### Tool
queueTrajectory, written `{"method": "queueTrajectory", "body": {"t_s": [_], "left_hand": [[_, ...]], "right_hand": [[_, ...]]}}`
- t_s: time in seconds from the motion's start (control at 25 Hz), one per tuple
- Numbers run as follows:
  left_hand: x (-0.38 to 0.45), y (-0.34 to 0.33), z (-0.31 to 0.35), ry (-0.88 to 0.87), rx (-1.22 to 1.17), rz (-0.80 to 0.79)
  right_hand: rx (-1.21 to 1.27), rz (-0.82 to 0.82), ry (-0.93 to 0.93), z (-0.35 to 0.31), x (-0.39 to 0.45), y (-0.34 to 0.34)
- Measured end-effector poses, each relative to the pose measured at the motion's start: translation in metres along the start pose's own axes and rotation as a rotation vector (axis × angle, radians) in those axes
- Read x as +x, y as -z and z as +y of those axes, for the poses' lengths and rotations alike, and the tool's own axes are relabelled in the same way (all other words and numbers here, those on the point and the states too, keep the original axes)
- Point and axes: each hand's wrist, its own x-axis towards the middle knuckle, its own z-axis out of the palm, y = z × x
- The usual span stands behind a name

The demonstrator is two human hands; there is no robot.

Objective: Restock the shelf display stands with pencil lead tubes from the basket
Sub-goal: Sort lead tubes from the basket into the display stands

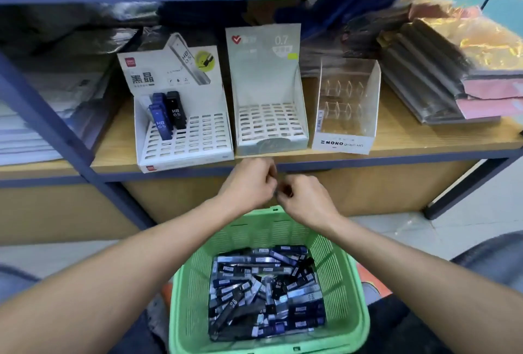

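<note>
A green basket [185, 297] sits in front of me, below the shelf, filled with many black and blue pencil lead tubes [266, 291]. Above its far rim my left hand [249, 183] and right hand [304, 200] meet with curled fingers. Together they pinch a small dark lead tube [285, 191], which is mostly hidden. Three display stands are on the shelf. The left white stand [195, 141] has three upright tubes [167, 114] at its back left. No tubes are in the middle "0.7" stand [271, 127] or the clear MONO stand [346, 115].
The wooden shelf board [410, 138] has a blue metal frame, with a diagonal post [56, 127] at the left. Stacked wrapped packs [441, 76] lie at the right and paper piles [28, 132] at the left. A lower board closes the space under the shelf.
</note>
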Motion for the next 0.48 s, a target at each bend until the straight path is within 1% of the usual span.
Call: {"method": "queueTrajectory", "body": {"t_s": [0.08,0.16,0.24,0.36,0.48], "left_hand": [[-0.025,-0.025,-0.030,0.059,0.106,-0.116],[-0.046,-0.054,-0.057,0.132,0.215,-0.310],[-0.059,-0.082,-0.084,0.211,0.237,-0.487],[-0.071,-0.118,-0.118,0.331,0.149,-0.637],[-0.078,-0.156,-0.142,0.395,0.206,-0.731]], "right_hand": [[-0.065,-0.200,-0.030,0.009,-0.011,-0.043],[-0.121,-0.406,-0.059,0.024,-0.020,-0.085],[-0.153,-0.542,-0.103,0.040,-0.023,-0.121],[-0.214,-0.640,-0.107,0.056,-0.025,-0.161],[-0.270,-0.679,-0.034,0.063,-0.027,-0.197]]}}
